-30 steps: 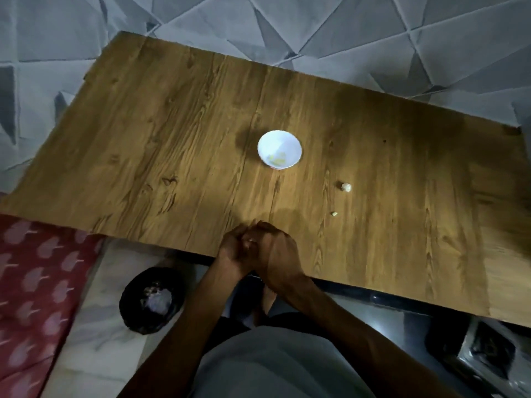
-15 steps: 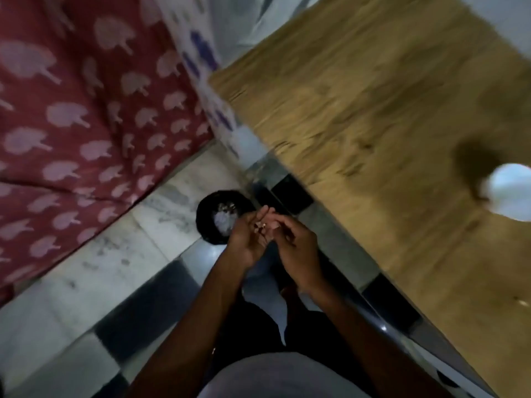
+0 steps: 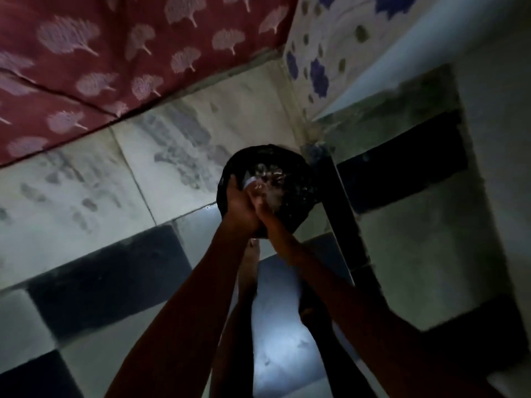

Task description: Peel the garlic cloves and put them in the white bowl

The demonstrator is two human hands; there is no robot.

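Head view, centre of frame: left hand (image 3: 240, 203) and right hand (image 3: 265, 209) touching each other over the lower-left rim of a black bin (image 3: 290, 179), right one blurred. Cannot tell whether either grips garlic or lies slack. Pale scraps (image 3: 260, 175) inside the bin. Red cloth (image 3: 115, 53) at upper left; tiled floor (image 3: 86, 196) below it.

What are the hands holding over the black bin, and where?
Cannot be told: left hand and right hand meet over the black bin, blurred, hiding anything held.
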